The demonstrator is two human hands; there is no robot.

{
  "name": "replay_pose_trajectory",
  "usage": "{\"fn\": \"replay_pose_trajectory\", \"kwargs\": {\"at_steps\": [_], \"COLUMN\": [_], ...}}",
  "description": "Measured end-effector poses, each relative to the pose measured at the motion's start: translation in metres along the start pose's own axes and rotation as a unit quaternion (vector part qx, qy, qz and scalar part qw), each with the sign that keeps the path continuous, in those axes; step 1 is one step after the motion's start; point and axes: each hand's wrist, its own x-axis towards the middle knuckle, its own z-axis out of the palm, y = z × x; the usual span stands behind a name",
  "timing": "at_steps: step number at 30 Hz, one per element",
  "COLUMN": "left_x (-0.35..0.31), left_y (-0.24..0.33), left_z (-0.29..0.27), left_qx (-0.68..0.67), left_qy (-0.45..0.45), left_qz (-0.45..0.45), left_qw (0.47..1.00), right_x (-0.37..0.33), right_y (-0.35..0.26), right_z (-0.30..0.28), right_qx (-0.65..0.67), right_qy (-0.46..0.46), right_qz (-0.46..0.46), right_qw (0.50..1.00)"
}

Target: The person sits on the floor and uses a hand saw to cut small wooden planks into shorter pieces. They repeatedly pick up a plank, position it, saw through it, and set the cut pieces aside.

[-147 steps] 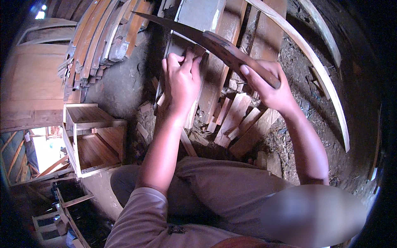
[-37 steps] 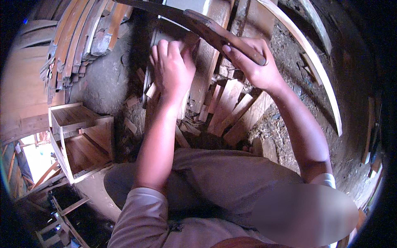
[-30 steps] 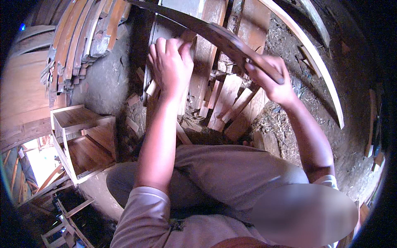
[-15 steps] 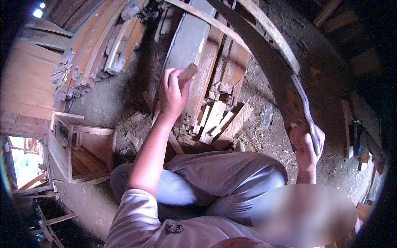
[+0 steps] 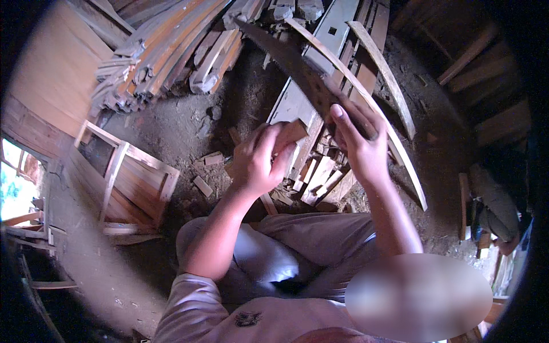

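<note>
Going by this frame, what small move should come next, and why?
Probably lowering the small wood piece onto the grey board to steady it: the left hand seems to hold it up off the board, while the right hand grips the saw with its blade clear of the piece.

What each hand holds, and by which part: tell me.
Right hand: a saw, by its handle. Left hand: a small wood block, by its left end.
</note>
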Motion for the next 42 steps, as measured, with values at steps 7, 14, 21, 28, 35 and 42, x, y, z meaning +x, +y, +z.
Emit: {"fn": "replay_pose_trajectory", "kwargs": {"at_steps": [7, 14, 21, 28, 35, 42], "left_x": [-0.016, -0.018, -0.023, -0.014, -0.013, -0.019], "left_y": [-0.001, 0.010, 0.015, 0.008, 0.003, 0.007], "left_z": [0.008, 0.011, 0.024, 0.003, 0.005, 0.012], "left_qx": [-0.054, -0.118, -0.176, -0.024, 0.002, -0.025], "left_qy": [-0.061, -0.075, -0.073, -0.092, -0.072, -0.108], "left_qz": [-0.024, -0.061, -0.108, -0.018, 0.012, 0.006], "left_qw": [0.996, 0.988, 0.976, 0.995, 0.997, 0.994], "right_x": [-0.020, -0.024, -0.029, -0.014, -0.004, -0.020], "right_y": [0.028, 0.037, 0.038, 0.047, 0.037, 0.030], "right_z": [0.026, 0.021, 0.030, 0.015, 0.003, 0.011], "right_qx": [0.137, 0.109, 0.256, 0.076, 0.056, 0.097], "right_qy": [-0.074, -0.082, -0.013, 0.024, 0.034, -0.021], "right_qz": [0.120, 0.111, 0.176, 0.102, 0.077, 0.132], "right_qw": [0.980, 0.984, 0.951, 0.992, 0.995, 0.986]}}
